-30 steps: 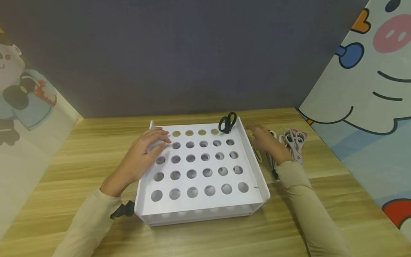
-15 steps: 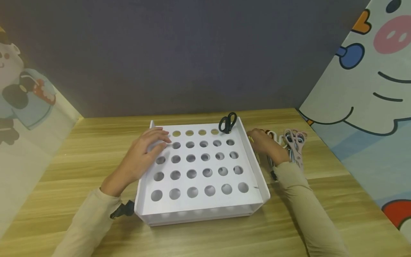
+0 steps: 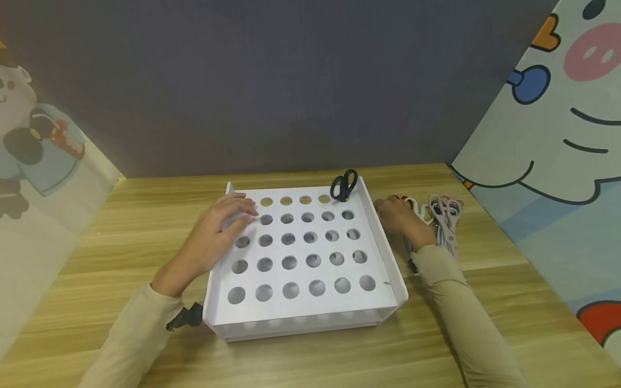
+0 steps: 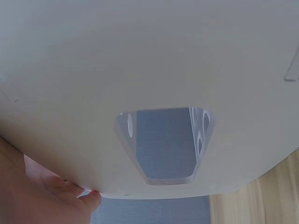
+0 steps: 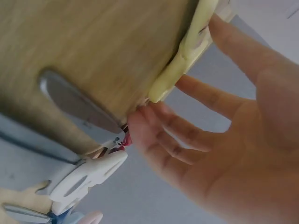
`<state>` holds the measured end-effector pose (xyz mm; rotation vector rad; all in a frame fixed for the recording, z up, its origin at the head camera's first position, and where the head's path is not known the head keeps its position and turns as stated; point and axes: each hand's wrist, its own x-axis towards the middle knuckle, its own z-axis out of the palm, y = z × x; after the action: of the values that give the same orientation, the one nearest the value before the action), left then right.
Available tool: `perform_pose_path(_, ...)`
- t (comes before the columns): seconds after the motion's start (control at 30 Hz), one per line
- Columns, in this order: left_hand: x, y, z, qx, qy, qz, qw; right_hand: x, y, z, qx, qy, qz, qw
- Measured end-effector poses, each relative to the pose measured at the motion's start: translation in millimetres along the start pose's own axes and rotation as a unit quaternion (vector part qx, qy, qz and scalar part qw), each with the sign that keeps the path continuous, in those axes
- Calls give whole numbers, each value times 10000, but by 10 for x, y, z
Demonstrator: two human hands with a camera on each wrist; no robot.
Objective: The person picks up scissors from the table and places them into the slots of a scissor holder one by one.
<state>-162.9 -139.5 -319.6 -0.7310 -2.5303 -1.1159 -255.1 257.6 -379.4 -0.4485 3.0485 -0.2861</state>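
Observation:
A white rack (image 3: 301, 277) with rows of round holes sits mid-table. My left hand (image 3: 213, 229) rests over its left side wall, fingers and thumb lying on the top panel. The left wrist view shows that outer side wall (image 4: 154, 70) with a cut-out. Black-handled scissors (image 3: 343, 186) stand in the rack's back right corner hole. Right of the rack, my right hand (image 3: 400, 215) pinches yellow scissors (image 5: 175, 70) between thumb and index finger; its other fingers reach by a grey blade (image 5: 79, 105) with a red end. In the head view the hand hides the yellow scissors.
White-handled scissors (image 3: 419, 210) and pink scissors (image 3: 445, 215) lie among several others under and beside the right forearm. A grey partition (image 3: 301, 91) closes off the table's back, with cartoon-printed walls at both sides.
My right hand has shifted slightly and closed on the yellow scissors, which showed beside the rack a second ago. The left hand and rack have stayed put.

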Motion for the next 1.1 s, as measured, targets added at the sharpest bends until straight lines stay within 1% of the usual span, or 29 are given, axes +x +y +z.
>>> perform_pose_path(0.17, 3, 5, -1, -1, 29, 40, 10000, 12, -24, -11, -8, 204, -79, 9998)
perform_pose_path(0.4, 6, 9, -3, 16, 43, 57, 10000, 11, -6, -43, -37, 176, -80, 9998)
perform_pose_path(0.6, 4, 7, 0, 35, 33, 25, 10000, -10, -26, -116, -16, 159, 72, 9998)
perform_pose_path(0.77, -5, 4, 0, 7, 43, 9, 10000, -5, 2, -151, 457, 51, -5, 9989)
perform_pose_path(0.93, -9, 10, -2, 0, 58, 26, 10000, -34, 88, -216, 1074, 29, 34, 9942)
perform_pose_path(1.0, -8, 12, -2, 5, 61, 29, 10000, -41, 118, -255, 1244, 106, 14, 9922)
perform_pose_path(1.1, -9, 9, -4, 23, 66, 8, 10000, -40, 154, -308, 1288, 346, -44, 9911)
